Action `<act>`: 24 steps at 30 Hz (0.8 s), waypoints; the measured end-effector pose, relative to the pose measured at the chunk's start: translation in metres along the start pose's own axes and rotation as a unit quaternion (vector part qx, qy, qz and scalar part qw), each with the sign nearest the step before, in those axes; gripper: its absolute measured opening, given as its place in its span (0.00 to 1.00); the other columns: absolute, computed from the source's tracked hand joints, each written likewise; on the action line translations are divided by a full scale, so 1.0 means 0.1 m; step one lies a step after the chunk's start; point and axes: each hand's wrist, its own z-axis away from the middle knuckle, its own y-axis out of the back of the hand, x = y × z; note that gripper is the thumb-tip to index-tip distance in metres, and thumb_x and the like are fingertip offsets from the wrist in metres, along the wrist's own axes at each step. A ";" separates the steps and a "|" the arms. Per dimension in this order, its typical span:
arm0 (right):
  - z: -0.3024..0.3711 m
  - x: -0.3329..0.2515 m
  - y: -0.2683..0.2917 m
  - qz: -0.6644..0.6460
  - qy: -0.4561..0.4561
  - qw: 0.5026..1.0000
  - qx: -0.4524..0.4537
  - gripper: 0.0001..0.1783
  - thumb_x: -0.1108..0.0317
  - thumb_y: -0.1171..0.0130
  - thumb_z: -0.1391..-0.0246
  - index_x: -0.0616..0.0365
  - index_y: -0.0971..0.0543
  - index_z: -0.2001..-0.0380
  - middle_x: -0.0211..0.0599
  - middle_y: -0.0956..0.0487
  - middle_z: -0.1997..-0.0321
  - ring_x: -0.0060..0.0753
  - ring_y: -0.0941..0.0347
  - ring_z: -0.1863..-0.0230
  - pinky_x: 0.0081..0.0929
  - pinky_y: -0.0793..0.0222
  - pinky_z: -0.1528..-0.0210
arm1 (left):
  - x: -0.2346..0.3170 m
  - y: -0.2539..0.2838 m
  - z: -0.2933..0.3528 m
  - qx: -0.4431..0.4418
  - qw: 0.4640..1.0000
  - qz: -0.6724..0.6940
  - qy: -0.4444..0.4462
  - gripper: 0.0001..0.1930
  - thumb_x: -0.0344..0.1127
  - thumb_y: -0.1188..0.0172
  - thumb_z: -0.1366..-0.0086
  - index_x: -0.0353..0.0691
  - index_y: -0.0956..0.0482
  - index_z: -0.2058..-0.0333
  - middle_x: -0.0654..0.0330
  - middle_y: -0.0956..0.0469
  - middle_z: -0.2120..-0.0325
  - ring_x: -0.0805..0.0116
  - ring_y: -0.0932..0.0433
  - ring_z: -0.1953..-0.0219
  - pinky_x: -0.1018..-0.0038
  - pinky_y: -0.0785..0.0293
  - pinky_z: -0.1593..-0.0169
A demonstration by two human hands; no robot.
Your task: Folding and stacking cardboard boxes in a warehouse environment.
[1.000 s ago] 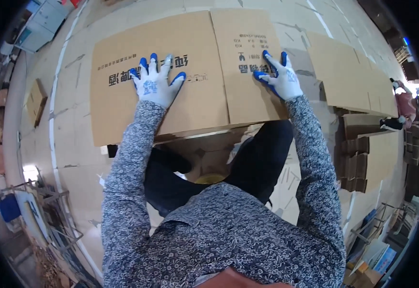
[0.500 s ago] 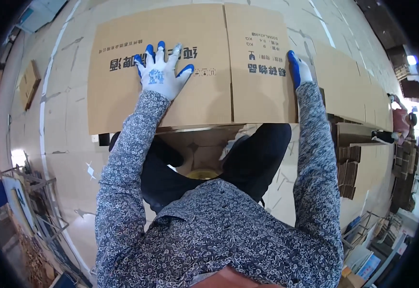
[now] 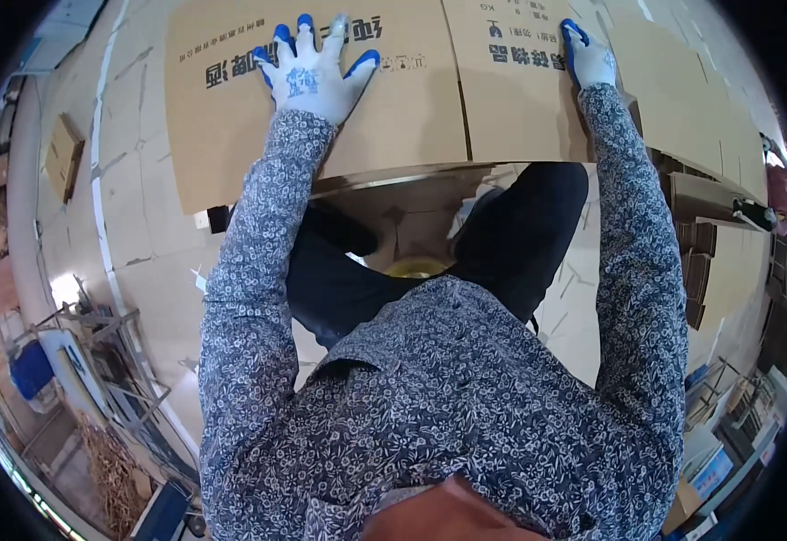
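Observation:
A flattened brown cardboard carton (image 3: 393, 117) with dark print and an upright crease lies across the space before my knees. My left hand (image 3: 308, 81), in a white glove with blue fingertips, presses flat on its left panel with the fingers spread. At the carton's right edge is my right hand (image 3: 594, 61), gloved the same way. Its blue palm side faces the edge, and its fingers point away from me, slightly bent at the tips. The underside of that hand is hidden.
More flat cardboard (image 3: 686, 99) lies to the right, with folded carton stacks (image 3: 702, 257) nearer me. A small cardboard bundle (image 3: 63, 158) rests on the floor at left. Metal racks (image 3: 96, 352) stand at lower left. Another person (image 3: 781, 194) is at the far right.
The view has tipped, so the carton and both hands sit higher in the picture. My left hand stays spread on the carton; my right hand stays at its edge, its fingertips more bent.

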 end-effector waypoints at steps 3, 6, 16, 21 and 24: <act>-0.01 -0.11 0.07 0.086 -0.012 0.996 -0.028 0.30 0.39 0.55 0.41 0.47 0.23 0.45 0.53 0.20 0.56 0.56 0.24 0.52 0.45 0.31 0.47 | 0.00 -0.01 -0.04 0.032 0.999 -0.007 -0.013 0.36 0.64 0.49 0.37 0.60 0.43 0.33 0.46 0.47 0.32 0.40 0.51 0.31 0.36 0.64 0.33; 0.16 -0.44 0.12 0.083 -0.069 0.994 -0.030 0.31 0.39 0.53 0.40 0.43 0.28 0.41 0.51 0.21 0.50 0.55 0.25 0.49 0.47 0.32 0.46 | 0.04 0.06 0.00 0.015 1.000 -0.016 -0.012 0.37 0.64 0.48 0.38 0.58 0.42 0.33 0.45 0.46 0.33 0.39 0.51 0.31 0.36 0.64 0.33; 0.43 -0.89 0.43 0.237 0.295 0.923 -0.065 0.39 0.37 0.44 0.47 0.32 0.38 0.33 0.42 0.44 0.27 0.50 0.50 0.27 0.62 0.57 0.30 | 0.05 0.01 0.04 0.026 0.999 -0.020 -0.016 0.36 0.65 0.49 0.38 0.55 0.38 0.35 0.44 0.42 0.35 0.37 0.47 0.33 0.35 0.62 0.34; 0.41 -0.73 0.23 0.248 0.358 0.892 -0.119 0.40 0.38 0.41 0.48 0.31 0.39 0.33 0.37 0.46 0.26 0.48 0.53 0.26 0.63 0.61 0.29 | -0.03 0.00 0.02 0.050 0.997 -0.049 -0.034 0.35 0.65 0.50 0.37 0.58 0.38 0.35 0.45 0.40 0.36 0.38 0.45 0.34 0.35 0.60 0.35; 0.39 -0.56 0.16 0.248 0.358 0.894 -0.103 0.40 0.37 0.42 0.47 0.31 0.39 0.33 0.37 0.46 0.26 0.48 0.52 0.26 0.63 0.61 0.29 | 0.34 0.41 -0.21 -0.006 0.999 0.013 -0.042 0.33 0.60 0.49 0.37 0.53 0.36 0.37 0.46 0.40 0.36 0.40 0.46 0.33 0.38 0.58 0.34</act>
